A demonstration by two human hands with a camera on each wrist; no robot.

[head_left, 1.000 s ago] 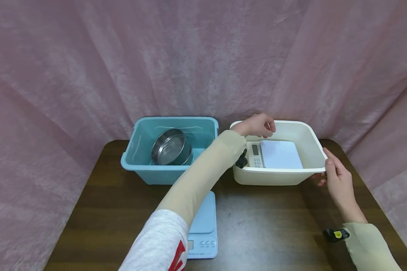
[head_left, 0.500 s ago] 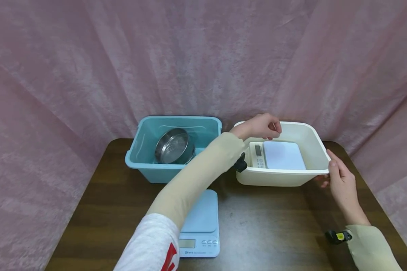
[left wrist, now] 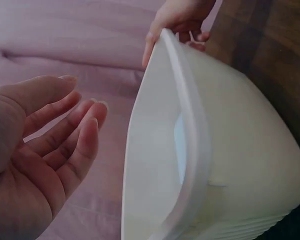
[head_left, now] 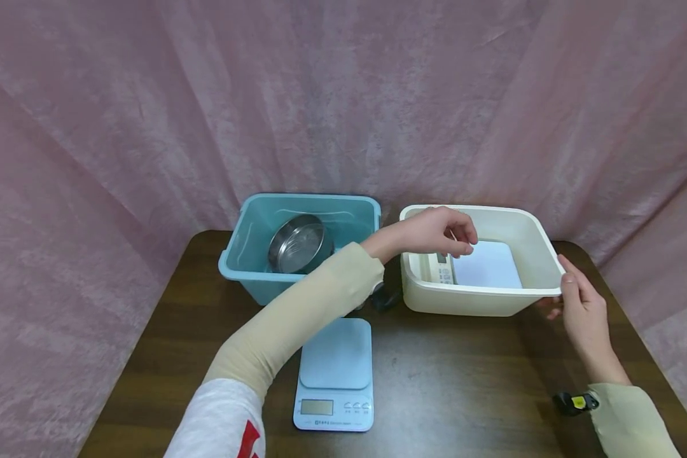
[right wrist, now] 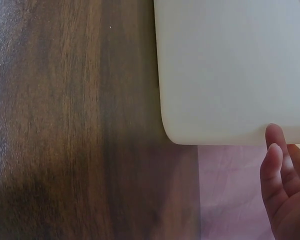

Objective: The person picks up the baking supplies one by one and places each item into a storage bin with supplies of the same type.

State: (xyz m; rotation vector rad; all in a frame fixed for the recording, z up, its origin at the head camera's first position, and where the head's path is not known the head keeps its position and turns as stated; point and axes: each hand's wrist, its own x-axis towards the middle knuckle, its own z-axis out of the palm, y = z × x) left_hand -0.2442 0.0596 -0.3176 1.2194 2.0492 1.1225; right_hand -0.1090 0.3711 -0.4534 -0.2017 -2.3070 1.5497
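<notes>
My left hand [head_left: 439, 231] hangs over the left part of the white plastic bin [head_left: 475, 304], fingers loosely bent with nothing between them. In the left wrist view the same hand [left wrist: 50, 135] is apart from the bin's rim [left wrist: 197, 130]. My right hand [head_left: 585, 312] holds the bin's right end, thumb at the rim and other fingers lower against the outside. The right wrist view shows fingertips [right wrist: 274, 132] on the outer wall. Inside the bin lies a white kitchen scale [head_left: 489, 267], its keypad side partly hidden by my left hand.
Left of the white bin stands a blue bin [head_left: 263, 277] with a round steel pan [head_left: 299, 245] tilted inside. A light-blue kitchen scale [head_left: 336, 362] lies on the brown table [head_left: 435, 375] in front, below my left forearm. A pink curtain [head_left: 343, 95] hangs behind.
My left hand has come lower and back toward the bin's left side, and its forearm has swung left, uncovering the light-blue scale. The right hand keeps its hold on the white bin.
</notes>
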